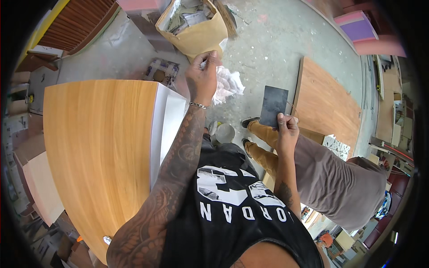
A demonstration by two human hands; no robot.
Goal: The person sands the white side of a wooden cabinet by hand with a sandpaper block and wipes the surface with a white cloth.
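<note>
My left hand (203, 78) reaches forward, thumb and forefinger pinched together. A crumpled white cloth (230, 85) hangs down from that pinch, though the fingers hide part of the grip. Just beyond the fingertips is a brown paper sack (196, 42) with scraps inside. My right hand (287, 127) is closed on the lower edge of a dark grey rectangular sheet (273, 106), which looks thin and flat; its exact material is not clear. Left of my left forearm stands a wood-grain panel (98, 147) with a white side.
A person in a grey shirt (335, 178) bends close on my right, beside a large brown board (328, 107). A round grey container (225, 133) stands near my feet. Broom bristles (225, 18) show behind the sack. A slatted brown piece (71, 27) is at far left.
</note>
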